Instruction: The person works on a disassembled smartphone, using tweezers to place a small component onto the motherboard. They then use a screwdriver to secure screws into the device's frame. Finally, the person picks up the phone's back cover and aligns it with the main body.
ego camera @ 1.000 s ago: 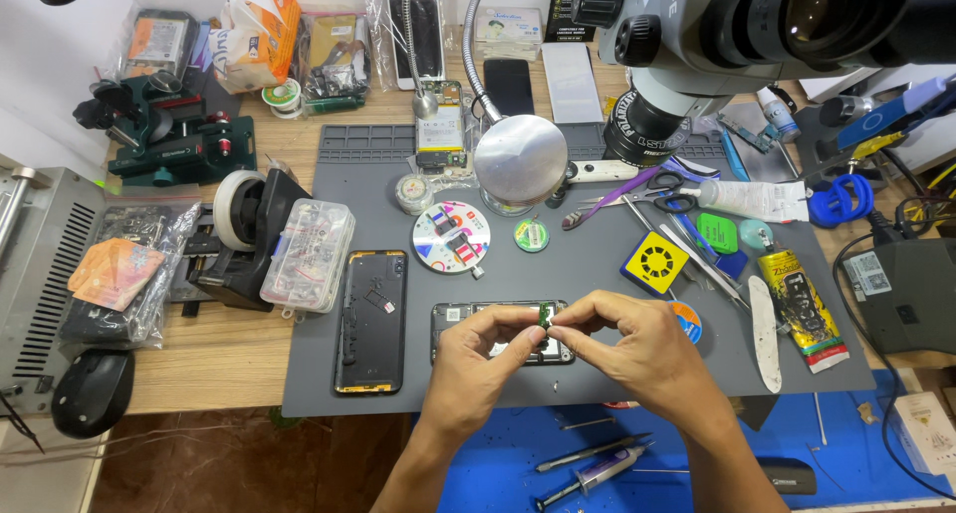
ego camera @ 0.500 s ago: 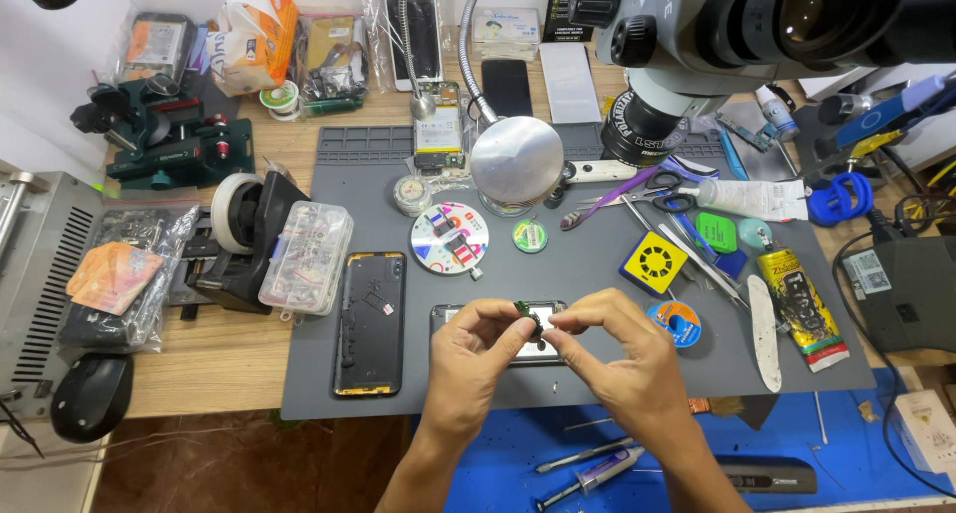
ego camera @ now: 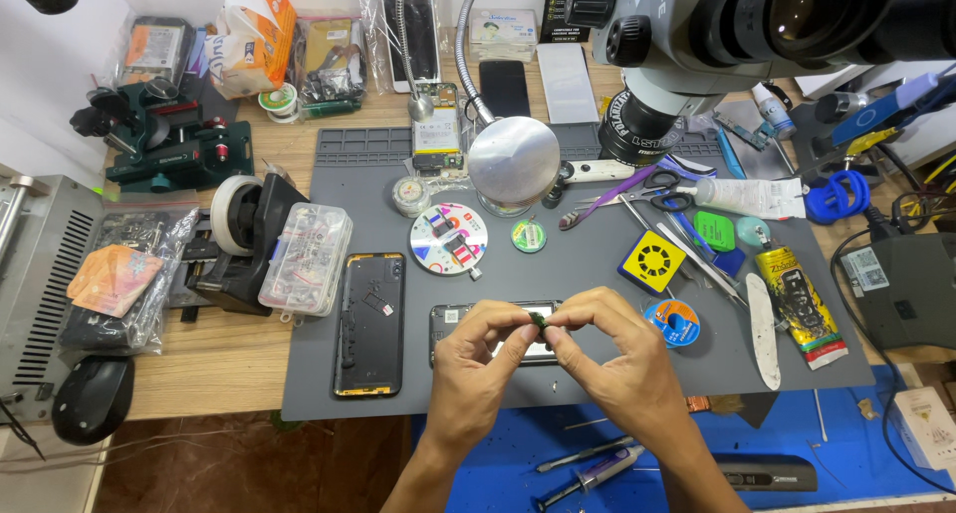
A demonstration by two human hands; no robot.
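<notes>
While both hands pinch one tiny dark part [ego camera: 538, 321] between their fingertips, they have drawn closer together than half a second ago, so it now sits hidden deeper in the grip. The left hand [ego camera: 478, 364] closes from 8 o'clock, the right hand [ego camera: 612, 359] from 4 o'clock, above one opened phone [ego camera: 453, 324]. A second phone [ego camera: 370, 324] lies at 9 o'clock.
</notes>
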